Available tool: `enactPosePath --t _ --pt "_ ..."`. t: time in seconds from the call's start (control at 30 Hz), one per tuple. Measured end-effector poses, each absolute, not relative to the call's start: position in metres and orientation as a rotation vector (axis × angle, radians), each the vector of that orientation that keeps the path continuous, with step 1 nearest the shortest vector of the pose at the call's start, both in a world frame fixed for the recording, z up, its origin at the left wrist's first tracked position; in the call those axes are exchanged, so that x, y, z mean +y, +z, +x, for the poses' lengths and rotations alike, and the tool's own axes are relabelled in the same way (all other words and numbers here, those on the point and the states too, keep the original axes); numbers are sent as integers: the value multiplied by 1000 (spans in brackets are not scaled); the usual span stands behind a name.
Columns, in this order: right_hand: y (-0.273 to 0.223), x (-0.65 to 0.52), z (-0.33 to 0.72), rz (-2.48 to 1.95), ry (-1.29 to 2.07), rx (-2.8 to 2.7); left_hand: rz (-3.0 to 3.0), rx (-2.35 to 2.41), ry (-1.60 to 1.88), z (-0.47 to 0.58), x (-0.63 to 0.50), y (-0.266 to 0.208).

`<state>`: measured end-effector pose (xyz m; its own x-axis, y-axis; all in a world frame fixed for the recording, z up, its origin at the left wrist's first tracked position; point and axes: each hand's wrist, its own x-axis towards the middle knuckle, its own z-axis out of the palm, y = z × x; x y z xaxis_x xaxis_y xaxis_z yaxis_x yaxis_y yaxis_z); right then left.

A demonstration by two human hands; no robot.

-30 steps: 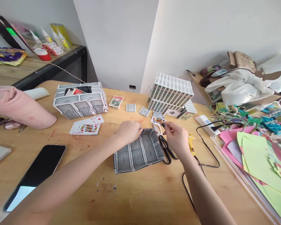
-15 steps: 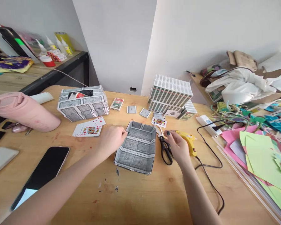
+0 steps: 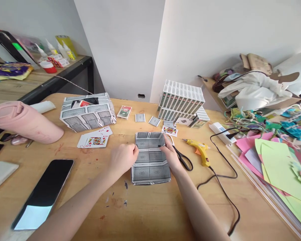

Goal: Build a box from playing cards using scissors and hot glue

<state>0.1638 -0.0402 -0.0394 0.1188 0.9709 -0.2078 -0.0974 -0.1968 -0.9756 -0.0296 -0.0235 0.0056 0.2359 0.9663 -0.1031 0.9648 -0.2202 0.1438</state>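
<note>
In front of me is an open box made of grey-backed playing cards. My left hand pinches its left wall, thumb on the inside. On the opposite side my right hand grips the right wall, with the thumb over the rim and the fingers outside. Black-handled scissors lie just right of that hand, their blades partly hidden behind it. Farther right a yellow hot glue gun rests on its side with its cord trailing toward me.
A larger card-covered box stands back left, near fanned playing cards. Stacked card decks stand at the back. A pink tumbler and a phone lie left. Coloured paper and a power strip are right.
My right hand has moved left from beside the glue gun and taken hold of the box's right wall. The box has turned slightly and shifted right; the scissors have shifted too.
</note>
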Motion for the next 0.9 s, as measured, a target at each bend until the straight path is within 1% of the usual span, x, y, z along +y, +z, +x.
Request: enactPosePath --t 0.1,0.13,0.17,0.2,0.27,0.33,0.4,0.73,0.9 --pt "-41 -32 172 -1248 1338 -812 2109 1818 177 -41 -15 1" --pt "-41 -28 174 -1237 1330 -798 2035 1808 341 -44 -10 -3" --pt "-41 -24 175 -1235 1319 -801 1968 1748 581 -44 -5 -8" --pt "-41 -19 175 -1238 1307 -820 1856 1624 776 -43 2 -15" --pt "-41 -8 174 -1234 1310 -885 1596 1322 945 -36 13 -29" --pt "-42 1 172 -1210 1332 -952 1401 1119 1000 -25 22 -41" --pt "-45 9 171 -1190 1342 -986 1272 1046 1034 -16 26 -49" --pt "-63 17 164 -1213 1315 -981 1165 1103 1043 -7 27 -54" --pt "-61 17 162 -1227 1282 -981 1151 1096 1046 -5 28 -53"
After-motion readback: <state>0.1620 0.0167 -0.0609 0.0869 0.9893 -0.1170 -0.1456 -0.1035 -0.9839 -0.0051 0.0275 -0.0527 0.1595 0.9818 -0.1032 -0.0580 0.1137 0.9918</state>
